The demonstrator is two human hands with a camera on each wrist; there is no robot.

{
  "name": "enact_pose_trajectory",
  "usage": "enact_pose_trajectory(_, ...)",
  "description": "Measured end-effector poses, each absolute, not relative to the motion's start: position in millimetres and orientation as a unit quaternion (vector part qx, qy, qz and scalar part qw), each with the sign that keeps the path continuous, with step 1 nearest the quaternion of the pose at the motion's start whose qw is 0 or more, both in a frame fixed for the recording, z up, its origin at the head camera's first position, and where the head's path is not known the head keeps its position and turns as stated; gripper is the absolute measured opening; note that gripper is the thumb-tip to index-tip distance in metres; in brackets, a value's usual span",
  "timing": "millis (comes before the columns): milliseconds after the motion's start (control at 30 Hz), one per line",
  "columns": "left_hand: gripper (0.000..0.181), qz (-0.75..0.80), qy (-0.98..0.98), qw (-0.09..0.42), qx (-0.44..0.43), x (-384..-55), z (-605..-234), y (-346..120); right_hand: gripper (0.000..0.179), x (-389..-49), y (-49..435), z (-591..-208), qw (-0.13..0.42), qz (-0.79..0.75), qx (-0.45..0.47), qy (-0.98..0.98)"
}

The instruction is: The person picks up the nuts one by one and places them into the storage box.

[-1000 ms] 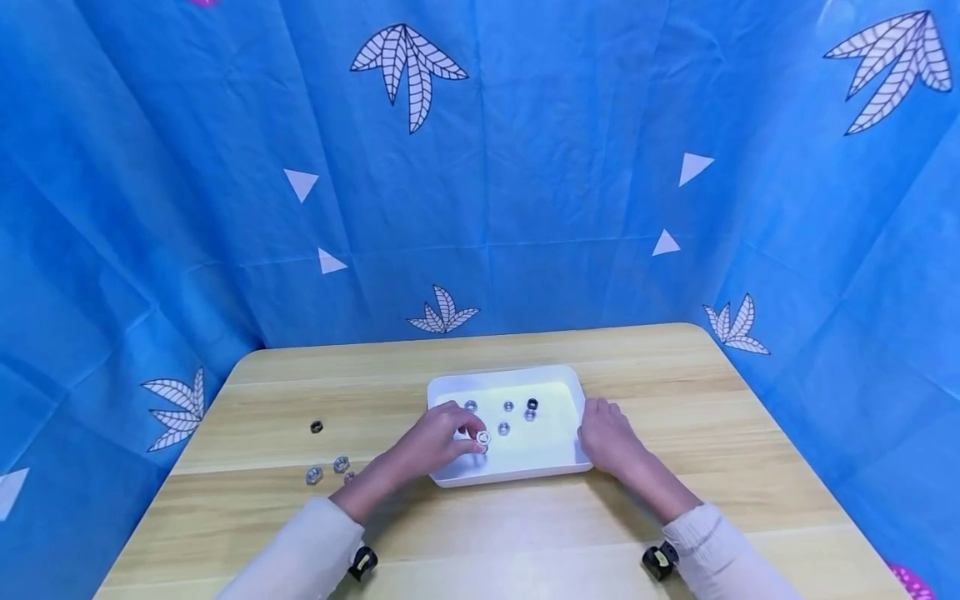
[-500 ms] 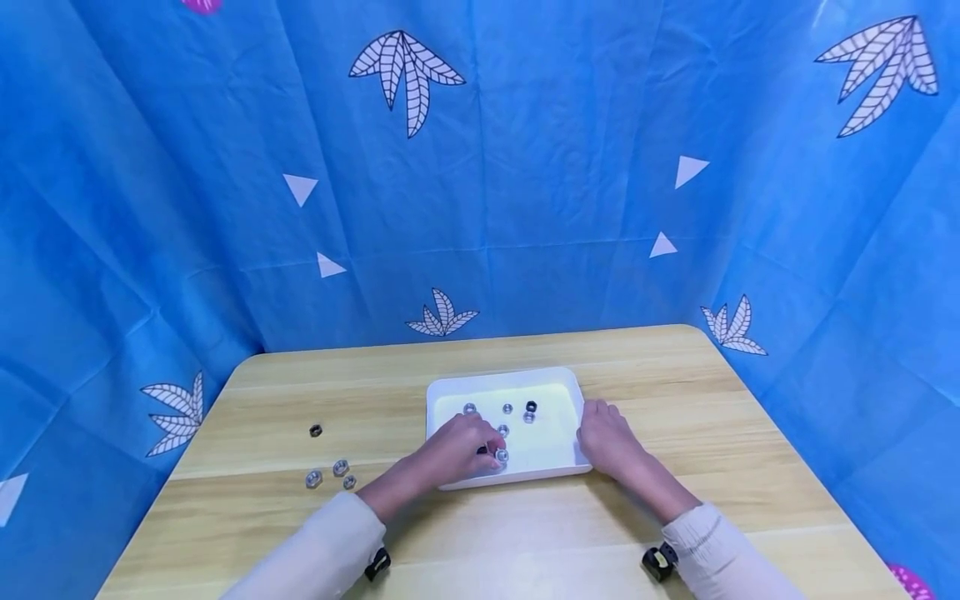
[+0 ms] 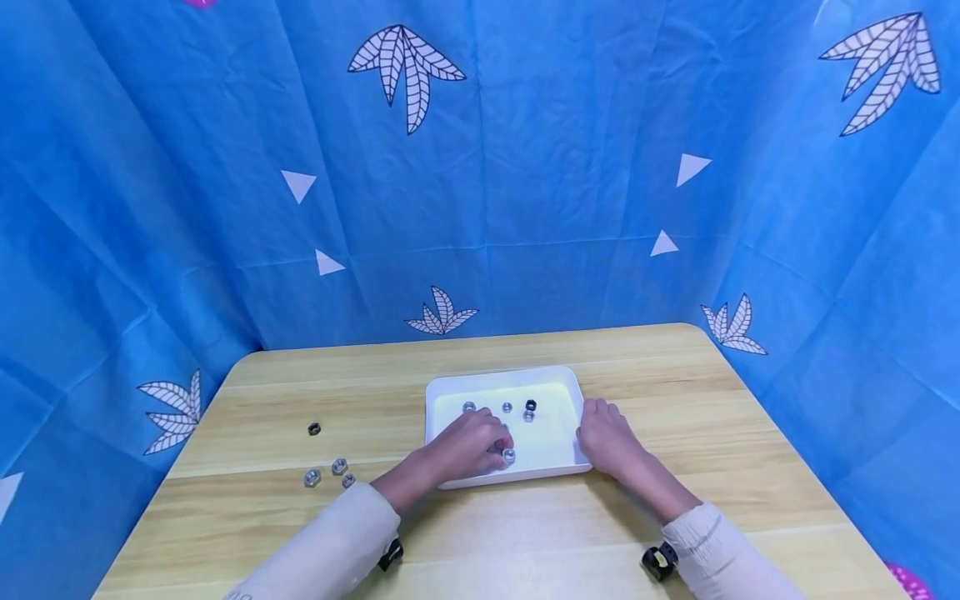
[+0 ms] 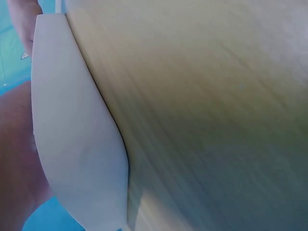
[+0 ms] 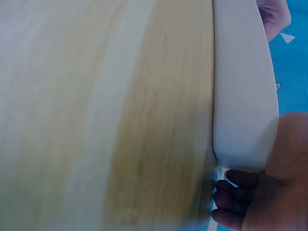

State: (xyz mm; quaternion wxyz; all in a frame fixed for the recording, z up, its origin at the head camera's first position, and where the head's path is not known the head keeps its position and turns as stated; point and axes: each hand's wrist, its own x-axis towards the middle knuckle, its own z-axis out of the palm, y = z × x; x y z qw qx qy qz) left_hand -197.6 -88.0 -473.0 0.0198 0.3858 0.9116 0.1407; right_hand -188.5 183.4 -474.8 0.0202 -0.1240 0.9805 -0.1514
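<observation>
A white tray (image 3: pixel 551 476) stands on the wooden table, with several hex nuts inside. My left hand (image 3: pixel 468 442) reaches over its front wall and pinches a silver nut (image 3: pixel 509 456) between thumb and fingers, low over the tray floor. Behind that hand lie a partly covered silver nut (image 3: pixel 468 407) and a small silver nut (image 3: pixel 507 407). A black nut (image 3: pixel 531 405) sits against another silver nut (image 3: pixel 528 416). My right hand (image 3: pixel 611 436) grips the tray's right end; in the right wrist view its curled fingers (image 5: pixel 236 195) are at the tray's corner.
On the table left of the tray lie a black nut (image 3: pixel 314 428) and three silver nuts, among them a larger nut (image 3: pixel 312 477). A blue patterned cloth (image 3: pixel 555 167) hangs behind and beside the table (image 3: pixel 675 358).
My left hand has moved right and slightly towards the front inside the tray, carrying the silver nut with it. The right hand has stayed at the tray's right end.
</observation>
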Motion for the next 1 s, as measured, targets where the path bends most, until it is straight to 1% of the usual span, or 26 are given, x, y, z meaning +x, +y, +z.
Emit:
enact_pose_trajectory(133,0.019,0.153,0.913,0.038,0.375,-196,-473,-87,0.030,-188,183,-475,0.013,-0.151,-0.125,0.980)
enact_pose_trajectory(267,0.020,0.170,0.917,0.050,0.358,-195,-473,-86,0.029,-187,183,-475,0.016,-0.153,-0.123,0.980)
enact_pose_trajectory(600,0.020,0.191,0.911,0.017,0.364,-192,-469,-94,0.030,-188,184,-477,0.021,-0.154,-0.118,0.981)
enact_pose_trajectory(833,0.025,0.195,0.923,0.013,0.332,-184,-457,-110,0.029,-189,184,-479,0.020,-0.155,-0.122,0.980)
enact_pose_trajectory(1000,0.023,0.202,0.928,-0.019,0.313,-179,-449,-127,0.030,-188,184,-478,0.019,-0.155,-0.123,0.980)
